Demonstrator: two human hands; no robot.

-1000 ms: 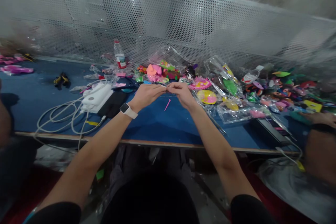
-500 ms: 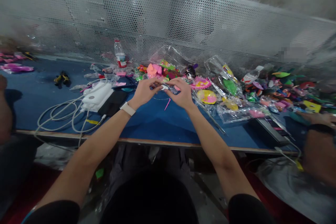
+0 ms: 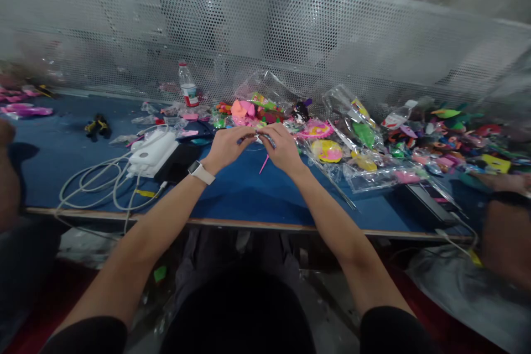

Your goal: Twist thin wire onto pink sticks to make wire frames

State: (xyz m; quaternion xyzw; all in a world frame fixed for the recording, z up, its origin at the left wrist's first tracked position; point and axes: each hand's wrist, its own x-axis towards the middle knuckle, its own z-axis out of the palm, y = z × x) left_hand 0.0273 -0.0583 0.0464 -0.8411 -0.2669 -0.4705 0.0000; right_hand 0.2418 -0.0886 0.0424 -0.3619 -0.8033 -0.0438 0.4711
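Observation:
My left hand [image 3: 229, 146] and my right hand [image 3: 282, 146] meet over the middle of the blue table. Their fingertips pinch a small white piece [image 3: 258, 137] between them, mostly covered by the fingers, so its kind cannot be made out. Just below the fingertips a thin pink stick [image 3: 264, 164] lies on the table. Behind the hands are pink foam shapes [image 3: 243, 110] and clear plastic wrapping. A yellow oval piece with pink on it [image 3: 327, 151] lies right of my right hand.
A white power bank [image 3: 152, 150] with coiled cables sits at left, near a bottle with a red cap [image 3: 188, 86]. Thin metal rods [image 3: 336, 185] and a black box [image 3: 427, 207] lie to the right. Colourful pieces pile up beyond. A perforated metal screen [image 3: 249, 27] borders the back. Other people's arms show at both sides.
My hands have drawn closer together, and the fingers now cover more of the white piece. My right fingers have bent inward over it. The things on the table stay where they were.

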